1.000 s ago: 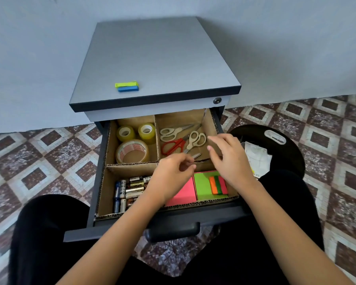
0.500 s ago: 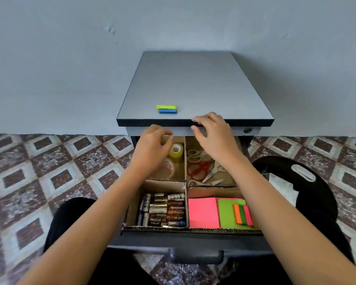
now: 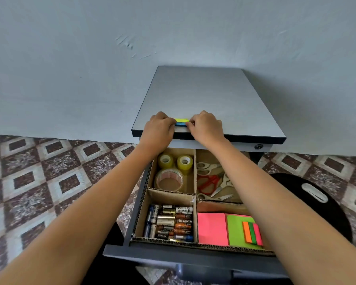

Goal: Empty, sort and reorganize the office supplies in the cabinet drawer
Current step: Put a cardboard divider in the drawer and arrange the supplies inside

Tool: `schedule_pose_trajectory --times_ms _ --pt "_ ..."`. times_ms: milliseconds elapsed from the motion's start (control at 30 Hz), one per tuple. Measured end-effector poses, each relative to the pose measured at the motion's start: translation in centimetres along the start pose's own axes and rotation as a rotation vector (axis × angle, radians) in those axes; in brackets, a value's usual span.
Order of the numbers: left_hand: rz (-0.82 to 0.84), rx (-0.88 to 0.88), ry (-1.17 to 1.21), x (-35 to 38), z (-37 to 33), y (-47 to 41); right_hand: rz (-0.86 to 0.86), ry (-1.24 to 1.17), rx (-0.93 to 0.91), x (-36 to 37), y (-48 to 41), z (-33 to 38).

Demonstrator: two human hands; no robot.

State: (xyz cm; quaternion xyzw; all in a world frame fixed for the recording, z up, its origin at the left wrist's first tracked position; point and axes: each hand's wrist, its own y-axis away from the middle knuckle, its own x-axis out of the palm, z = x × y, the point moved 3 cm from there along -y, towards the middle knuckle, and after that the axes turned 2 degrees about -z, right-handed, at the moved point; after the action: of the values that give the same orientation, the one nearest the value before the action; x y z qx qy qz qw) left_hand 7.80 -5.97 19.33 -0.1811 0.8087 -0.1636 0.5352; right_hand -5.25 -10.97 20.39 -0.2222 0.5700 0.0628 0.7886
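On the grey cabinet top (image 3: 203, 95), near its front edge, lies a small stack of yellow and blue sticky flags (image 3: 181, 122). My left hand (image 3: 157, 129) pinches its left end and my right hand (image 3: 207, 126) pinches its right end. Below, the open drawer (image 3: 119, 251) holds a cardboard divider. Tape rolls (image 3: 170, 171) sit back left, scissors (image 3: 211, 182) back right, batteries (image 3: 170, 222) front left, and pink and green sticky notes (image 3: 228, 229) front right.
A black round seat with a white handle slot (image 3: 314, 197) stands right of the cabinet. The patterned tile floor (image 3: 39, 182) spreads to both sides. A pale wall (image 3: 132, 38) rises behind the cabinet. The drawer lock (image 3: 258, 146) shows on the right front.
Both hands rose from the drawer's back compartments onto the cabinet top and took hold of the ends of the yellow and blue flags. My view tilted upward.
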Motion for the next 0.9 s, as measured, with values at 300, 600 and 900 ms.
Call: schedule_pose_trajectory --times_ms 300,600,900 --pt "0.036 0.029 -0.009 -0.1 0.1 0.0 0.01 -0.073 0.056 -0.1 -0.3 0.2" --pt "0.066 0.038 0.04 -0.5 0.0 0.0 0.045 -0.134 0.008 0.1 0.0 -0.3" --pt "0.18 0.067 0.012 -0.8 0.1 -0.6 -0.031 -0.214 -0.124 0.3 0.7 -0.8"
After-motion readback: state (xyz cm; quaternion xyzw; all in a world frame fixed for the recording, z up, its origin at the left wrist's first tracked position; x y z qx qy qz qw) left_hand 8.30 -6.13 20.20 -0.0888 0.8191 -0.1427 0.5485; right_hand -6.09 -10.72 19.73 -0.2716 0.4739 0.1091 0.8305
